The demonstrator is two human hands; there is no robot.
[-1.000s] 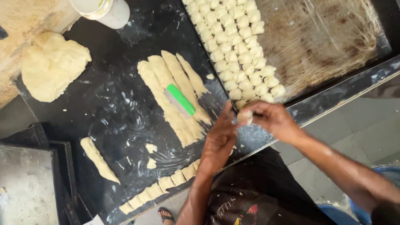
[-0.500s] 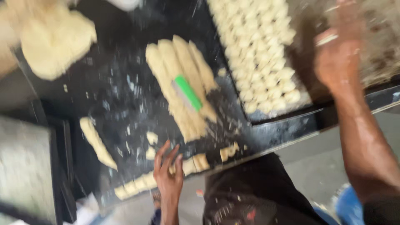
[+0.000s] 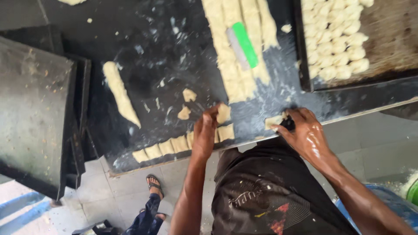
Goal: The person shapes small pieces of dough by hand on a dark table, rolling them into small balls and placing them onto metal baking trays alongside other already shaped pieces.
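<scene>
- I see the left hand [image 3: 204,132] near the front edge of the dark, flour-dusted worktop [image 3: 174,56]; its fingertips pinch a small square piece of pale dough [image 3: 223,113], so the grip is narrow and it holds that piece.
- Just below this hand lies a row of cut pale dough pieces [image 3: 167,147], side by side along the front edge of the worktop.
- The right hand [image 3: 305,132] rests at the same edge, more to the right; its fingers touch another small dough piece [image 3: 274,121]. I cannot tell if they really grip it or only press on it.
- Between and above the hands lie several long flat strips of dough [image 3: 237,48], and on them rests a scraper with a green handle [image 3: 242,45].
- One thin dough roll [image 3: 119,93] lies apart at the left.
- At the upper right stands a dark metal baking tray [image 3: 387,39] with many small dough balls [image 3: 335,39] in rows.
</scene>
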